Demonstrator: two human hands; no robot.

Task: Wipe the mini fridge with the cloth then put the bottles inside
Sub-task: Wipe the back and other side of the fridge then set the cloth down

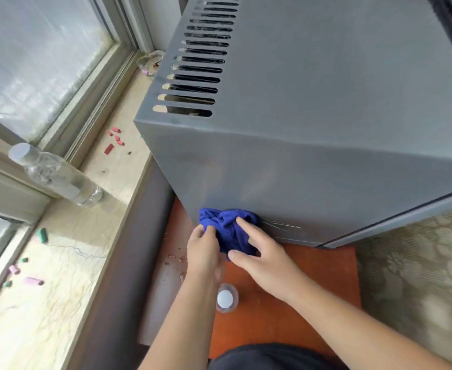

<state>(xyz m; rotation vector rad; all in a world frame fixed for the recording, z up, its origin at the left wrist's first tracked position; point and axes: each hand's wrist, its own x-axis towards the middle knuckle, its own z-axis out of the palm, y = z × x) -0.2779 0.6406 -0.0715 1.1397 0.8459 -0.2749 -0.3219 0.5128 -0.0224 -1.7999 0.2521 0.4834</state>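
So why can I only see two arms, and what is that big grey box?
The camera sits on a person's head and looks down, so you see only their arms. The grey box is a mini fridge. The left hand and the right hand both hold a blue cloth against the fridge's lower side, to wipe it. The fridge stands on an orange board. A bottle stands there by the arms, seen from above. A second bottle stands on the window sill, among small coloured bits.
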